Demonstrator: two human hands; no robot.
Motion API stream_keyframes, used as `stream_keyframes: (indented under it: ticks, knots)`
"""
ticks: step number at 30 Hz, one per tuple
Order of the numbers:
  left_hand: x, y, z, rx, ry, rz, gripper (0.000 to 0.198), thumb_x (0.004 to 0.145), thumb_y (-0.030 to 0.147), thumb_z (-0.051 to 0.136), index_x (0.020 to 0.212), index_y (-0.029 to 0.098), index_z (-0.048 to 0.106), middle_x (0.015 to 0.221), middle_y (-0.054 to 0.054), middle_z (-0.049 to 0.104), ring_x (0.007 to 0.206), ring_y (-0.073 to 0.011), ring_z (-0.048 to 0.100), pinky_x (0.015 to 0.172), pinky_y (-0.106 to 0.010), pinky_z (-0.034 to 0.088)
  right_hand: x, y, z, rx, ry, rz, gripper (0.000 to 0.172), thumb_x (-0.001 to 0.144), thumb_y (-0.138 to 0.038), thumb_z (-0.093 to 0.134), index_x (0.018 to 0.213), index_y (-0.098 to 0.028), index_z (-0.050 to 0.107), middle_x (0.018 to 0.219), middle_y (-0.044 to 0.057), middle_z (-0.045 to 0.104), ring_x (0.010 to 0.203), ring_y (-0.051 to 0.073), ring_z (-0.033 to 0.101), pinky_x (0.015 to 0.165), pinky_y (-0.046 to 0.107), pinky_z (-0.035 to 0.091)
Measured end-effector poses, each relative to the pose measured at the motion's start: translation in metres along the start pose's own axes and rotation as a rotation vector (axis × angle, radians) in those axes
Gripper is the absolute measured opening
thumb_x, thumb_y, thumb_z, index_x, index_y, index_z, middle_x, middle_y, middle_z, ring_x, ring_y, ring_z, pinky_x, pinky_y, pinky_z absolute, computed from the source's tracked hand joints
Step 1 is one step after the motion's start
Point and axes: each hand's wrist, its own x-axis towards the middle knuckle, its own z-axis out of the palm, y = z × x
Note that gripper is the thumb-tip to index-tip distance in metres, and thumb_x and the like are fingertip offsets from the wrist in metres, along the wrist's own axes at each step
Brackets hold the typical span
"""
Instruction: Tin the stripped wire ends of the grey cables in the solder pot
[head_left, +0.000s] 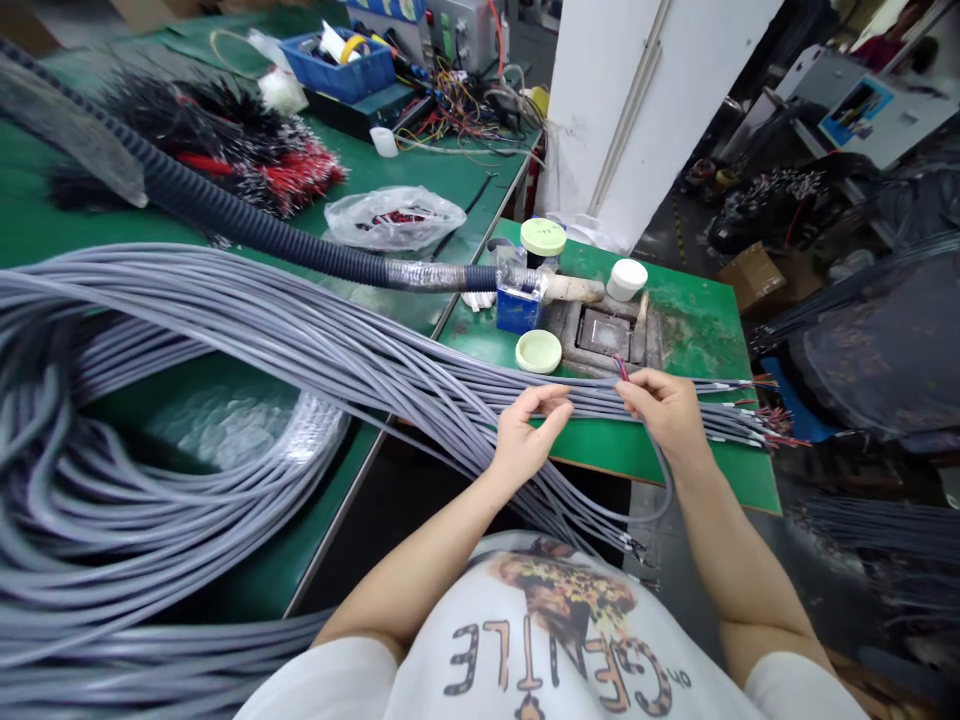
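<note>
My right hand (pixel 667 412) pinches a grey cable (pixel 663 475) near its end, and thin red and purple wires (pixel 622 368) stick up past the fingertips. The cable bends down in a loop below the hand. My left hand (pixel 527 437) is over the bundle of grey cables (pixel 450 385), its thumb and fingers apart with nothing between them. Just beyond my right hand sits a grimy solder pot (pixel 606 332) with a square, silvery middle. Stripped cable ends (pixel 776 425) with reddish wires lie to the right.
A dark corrugated hose (pixel 315 250) crosses to a blue box (pixel 517 308). Nearby stand a pale shallow tub (pixel 538 351), a white jar (pixel 627 279) and a green-lidded container (pixel 543 237). Coiled cables (pixel 187 500) fill the left; a plastic bag (pixel 396 217) and wire bundles (pixel 225 150) lie behind.
</note>
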Motion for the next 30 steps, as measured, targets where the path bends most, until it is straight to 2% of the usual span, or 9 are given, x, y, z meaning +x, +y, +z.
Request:
stream_keyframes:
  ticks: [3, 5, 8, 12, 17, 27, 30]
  knots:
    - [0.005, -0.017, -0.022, 0.39, 0.017, 0.243, 0.016, 0.083, 0.028, 0.061, 0.095, 0.021, 0.069, 0.089, -0.005, 0.07, 0.087, -0.0188, 0.06, 0.086, -0.035, 0.043, 0.034, -0.002, 0.01, -0.171, -0.059, -0.076, 0.026, 0.075, -0.036, 0.064, 0.06, -0.016, 0.06, 0.048, -0.003, 0.051, 0.046, 0.009, 0.043, 0.047, 0.023, 0.03]
    - [0.007, -0.028, -0.029, 0.564, -0.024, 0.307, 0.016, 0.086, 0.026, 0.056, 0.094, 0.021, 0.069, 0.09, -0.006, 0.071, 0.088, -0.02, 0.059, 0.085, -0.036, 0.041, 0.055, -0.004, 0.021, -0.321, -0.093, -0.153, 0.025, 0.075, -0.033, 0.061, 0.058, -0.015, 0.06, 0.048, -0.002, 0.052, 0.048, 0.01, 0.044, 0.049, 0.023, 0.03]
    - [0.008, -0.039, -0.031, 0.699, -0.113, 0.358, 0.018, 0.088, 0.025, 0.052, 0.096, 0.021, 0.068, 0.092, -0.006, 0.072, 0.087, -0.0197, 0.059, 0.083, -0.036, 0.038, 0.082, -0.004, 0.04, -0.55, -0.142, -0.247, 0.023, 0.075, -0.03, 0.057, 0.059, -0.015, 0.063, 0.051, 0.0, 0.056, 0.051, 0.011, 0.047, 0.053, 0.024, 0.03]
    - [0.008, -0.042, -0.03, 0.721, -0.13, 0.396, 0.019, 0.09, 0.025, 0.049, 0.097, 0.021, 0.067, 0.093, -0.005, 0.072, 0.087, -0.0185, 0.059, 0.082, -0.035, 0.036, 0.105, 0.001, 0.062, -0.773, -0.212, -0.298, 0.022, 0.075, -0.029, 0.053, 0.065, -0.016, 0.067, 0.058, 0.003, 0.063, 0.055, 0.014, 0.052, 0.054, 0.025, 0.029]
    - [0.009, -0.041, -0.033, 0.702, -0.152, 0.402, 0.02, 0.09, 0.024, 0.048, 0.098, 0.021, 0.066, 0.09, -0.005, 0.071, 0.085, -0.0184, 0.059, 0.083, -0.035, 0.035, 0.118, 0.006, 0.08, -0.932, -0.306, -0.3, 0.023, 0.077, -0.029, 0.052, 0.075, -0.016, 0.071, 0.067, 0.005, 0.069, 0.061, 0.016, 0.057, 0.056, 0.026, 0.029]
    - [0.01, -0.044, -0.032, 0.623, -0.156, 0.371, 0.021, 0.088, 0.024, 0.049, 0.098, 0.023, 0.068, 0.086, -0.006, 0.071, 0.084, -0.0195, 0.059, 0.083, -0.036, 0.034, 0.125, 0.013, 0.094, -1.011, -0.367, -0.274, 0.023, 0.077, -0.029, 0.053, 0.079, -0.016, 0.073, 0.074, 0.007, 0.071, 0.066, 0.017, 0.06, 0.058, 0.026, 0.032]
    - [0.009, -0.043, -0.032, 0.63, -0.151, 0.374, 0.021, 0.088, 0.024, 0.049, 0.098, 0.023, 0.068, 0.087, -0.006, 0.071, 0.084, -0.0195, 0.059, 0.082, -0.036, 0.034, 0.125, 0.01, 0.088, -0.979, -0.35, -0.291, 0.023, 0.077, -0.029, 0.052, 0.076, -0.016, 0.072, 0.07, 0.006, 0.07, 0.063, 0.016, 0.058, 0.057, 0.026, 0.031]
